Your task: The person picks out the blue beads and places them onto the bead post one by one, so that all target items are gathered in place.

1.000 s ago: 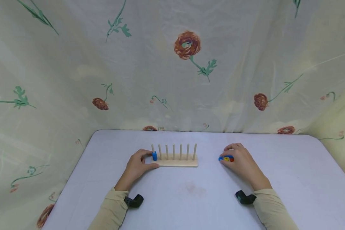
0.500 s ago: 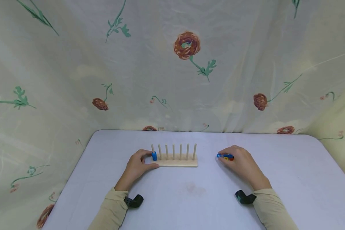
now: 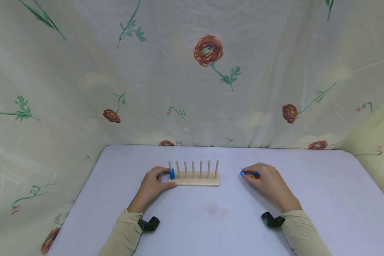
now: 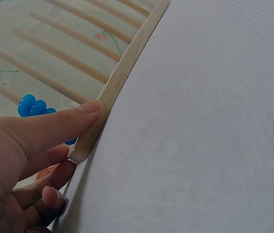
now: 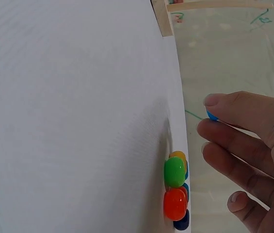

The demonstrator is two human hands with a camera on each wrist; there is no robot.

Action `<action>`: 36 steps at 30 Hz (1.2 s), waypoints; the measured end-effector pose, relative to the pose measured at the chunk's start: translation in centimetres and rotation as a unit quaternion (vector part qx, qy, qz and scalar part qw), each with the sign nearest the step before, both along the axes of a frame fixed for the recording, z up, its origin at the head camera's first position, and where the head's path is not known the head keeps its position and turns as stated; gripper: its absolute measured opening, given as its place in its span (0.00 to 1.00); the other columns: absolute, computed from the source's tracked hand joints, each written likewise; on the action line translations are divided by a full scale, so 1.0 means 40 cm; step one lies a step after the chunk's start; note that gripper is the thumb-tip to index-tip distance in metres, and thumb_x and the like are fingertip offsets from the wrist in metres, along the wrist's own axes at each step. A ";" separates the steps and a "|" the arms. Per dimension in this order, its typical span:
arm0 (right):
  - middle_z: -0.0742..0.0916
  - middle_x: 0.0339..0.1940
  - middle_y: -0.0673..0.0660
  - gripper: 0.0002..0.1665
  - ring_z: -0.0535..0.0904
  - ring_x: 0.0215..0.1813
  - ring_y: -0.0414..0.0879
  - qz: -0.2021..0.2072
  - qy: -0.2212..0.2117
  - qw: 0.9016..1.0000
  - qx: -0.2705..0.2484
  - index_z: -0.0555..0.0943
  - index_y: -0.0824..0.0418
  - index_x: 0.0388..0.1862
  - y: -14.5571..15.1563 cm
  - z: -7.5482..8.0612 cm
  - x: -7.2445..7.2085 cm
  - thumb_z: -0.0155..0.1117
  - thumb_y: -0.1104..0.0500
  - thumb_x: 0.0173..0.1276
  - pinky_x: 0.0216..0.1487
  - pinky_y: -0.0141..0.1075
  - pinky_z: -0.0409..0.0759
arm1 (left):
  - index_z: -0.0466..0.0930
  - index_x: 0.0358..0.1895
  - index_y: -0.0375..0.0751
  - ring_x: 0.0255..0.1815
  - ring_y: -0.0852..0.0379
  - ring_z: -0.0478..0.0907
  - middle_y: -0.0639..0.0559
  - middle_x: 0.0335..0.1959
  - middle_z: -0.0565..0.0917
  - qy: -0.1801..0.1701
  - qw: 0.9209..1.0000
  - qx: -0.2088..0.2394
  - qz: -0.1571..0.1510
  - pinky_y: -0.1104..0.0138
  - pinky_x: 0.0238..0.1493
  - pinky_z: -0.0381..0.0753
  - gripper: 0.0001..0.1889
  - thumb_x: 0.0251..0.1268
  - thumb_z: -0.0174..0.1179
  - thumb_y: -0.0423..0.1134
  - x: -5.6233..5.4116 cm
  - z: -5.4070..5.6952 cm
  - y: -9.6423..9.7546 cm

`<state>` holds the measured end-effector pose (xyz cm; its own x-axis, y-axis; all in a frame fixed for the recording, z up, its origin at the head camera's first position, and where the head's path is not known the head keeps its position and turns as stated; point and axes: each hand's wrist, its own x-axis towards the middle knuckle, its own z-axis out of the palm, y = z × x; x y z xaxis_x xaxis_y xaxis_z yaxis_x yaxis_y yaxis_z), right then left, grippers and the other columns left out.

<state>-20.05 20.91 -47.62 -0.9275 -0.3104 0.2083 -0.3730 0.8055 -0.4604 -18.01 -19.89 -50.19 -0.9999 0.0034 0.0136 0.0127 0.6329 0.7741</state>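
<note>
A wooden peg stand (image 3: 198, 182) with a row of several upright pegs sits on the table. My left hand (image 3: 152, 185) grips its left end, thumb along the front edge of the base and fingers round the end. Several blue beads (image 4: 32, 106) are stacked on the leftmost peg; the other pegs are bare. Right of the stand, my right hand (image 3: 266, 179) pinches one blue bead (image 3: 242, 173) between thumb and index finger, raised above the table. Below those fingers lie loose beads, among them a green bead (image 5: 174, 172) and a red-orange bead (image 5: 174, 204).
A white cloth covers the table (image 3: 192, 224). Behind it hangs a flowered curtain (image 3: 243, 117). Each wrist carries a black camera, one at the left wrist (image 3: 149, 224) and one at the right.
My right hand has picked a blue bead from the loose beads, lifting it a little and shifting it slightly left. The left hand and the peg stand have stayed put.
</note>
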 end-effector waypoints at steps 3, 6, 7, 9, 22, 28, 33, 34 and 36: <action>0.92 0.45 0.56 0.15 0.87 0.51 0.55 0.003 0.005 1.000 0.000 0.91 0.56 0.50 0.001 -0.001 -0.001 0.77 0.56 0.65 0.56 0.56 0.83 | 0.87 0.56 0.45 0.27 0.58 0.64 0.50 0.35 0.78 -0.001 1.000 0.001 0.000 0.70 0.28 0.62 0.29 0.48 0.83 0.47 0.000 0.000 0.000; 0.92 0.45 0.56 0.15 0.88 0.51 0.55 0.005 0.010 1.000 0.003 0.91 0.56 0.49 0.002 -0.003 -0.002 0.77 0.55 0.65 0.55 0.56 0.83 | 0.87 0.56 0.46 0.27 0.59 0.64 0.50 0.35 0.78 -0.001 1.000 0.001 0.000 0.70 0.28 0.62 0.29 0.48 0.83 0.47 -0.001 -0.001 0.000; 0.92 0.45 0.56 0.15 0.88 0.51 0.55 0.006 0.012 1.000 0.004 0.91 0.56 0.49 0.001 -0.003 -0.003 0.77 0.55 0.65 0.55 0.56 0.83 | 0.87 0.56 0.46 0.27 0.59 0.64 0.50 0.35 0.78 -0.001 1.000 0.002 0.001 0.70 0.28 0.62 0.29 0.48 0.83 0.47 -0.001 -0.001 0.000; 0.92 0.45 0.56 0.14 0.88 0.50 0.55 0.007 0.014 1.000 0.006 0.91 0.56 0.49 0.001 -0.002 -0.005 0.77 0.55 0.65 0.54 0.55 0.83 | 0.87 0.56 0.46 0.27 0.59 0.64 0.50 0.36 0.78 0.000 1.000 0.002 0.002 0.70 0.28 0.62 0.29 0.48 0.83 0.47 -0.002 -0.001 -0.001; 0.92 0.43 0.54 0.14 0.87 0.49 0.53 0.001 0.010 1.000 -0.005 0.91 0.55 0.50 -0.006 0.015 -0.005 0.76 0.55 0.66 0.54 0.55 0.83 | 0.87 0.56 0.46 0.26 0.59 0.64 0.51 0.34 0.77 0.003 1.000 0.010 -0.002 0.70 0.27 0.62 0.29 0.48 0.83 0.47 -0.002 -0.007 -0.005; 0.92 0.41 0.52 0.14 0.87 0.47 0.51 0.013 0.035 0.999 -0.012 0.91 0.55 0.50 -0.025 0.043 -0.010 0.76 0.56 0.66 0.53 0.54 0.82 | 0.87 0.56 0.46 0.26 0.59 0.64 0.51 0.33 0.76 0.001 1.000 0.009 -0.003 0.71 0.27 0.62 0.30 0.47 0.83 0.47 0.000 -0.005 -0.005; 0.92 0.41 0.52 0.13 0.86 0.47 0.50 0.019 0.053 0.998 -0.029 0.91 0.54 0.49 -0.054 0.078 -0.018 0.77 0.56 0.66 0.48 0.48 0.82 | 0.87 0.57 0.46 0.26 0.59 0.64 0.51 0.34 0.77 0.000 1.000 0.007 -0.003 0.71 0.27 0.62 0.30 0.48 0.83 0.48 0.000 -0.002 -0.005; 0.92 0.42 0.52 0.13 0.86 0.46 0.50 0.019 0.053 0.998 -0.035 0.91 0.54 0.49 -0.062 0.085 -0.020 0.77 0.56 0.66 0.46 0.45 0.81 | 0.87 0.57 0.46 0.26 0.59 0.64 0.51 0.34 0.77 0.000 1.000 0.006 -0.003 0.71 0.27 0.62 0.30 0.48 0.83 0.48 -0.001 -0.002 -0.005; 0.92 0.42 0.52 0.13 0.86 0.45 0.48 0.023 0.060 0.997 -0.050 0.92 0.54 0.49 -0.080 0.095 -0.022 0.77 0.56 0.66 0.43 0.41 0.79 | 0.87 0.57 0.46 0.26 0.59 0.64 0.51 0.34 0.77 0.000 1.000 0.005 -0.004 0.71 0.27 0.62 0.30 0.48 0.83 0.48 -0.001 -0.001 -0.005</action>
<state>-20.95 17.71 -43.80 -0.8791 -0.3244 0.3492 -0.4662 0.7379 -0.4880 -18.04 -20.07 -50.23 -0.9999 0.0103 0.0132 0.0167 0.6248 0.7806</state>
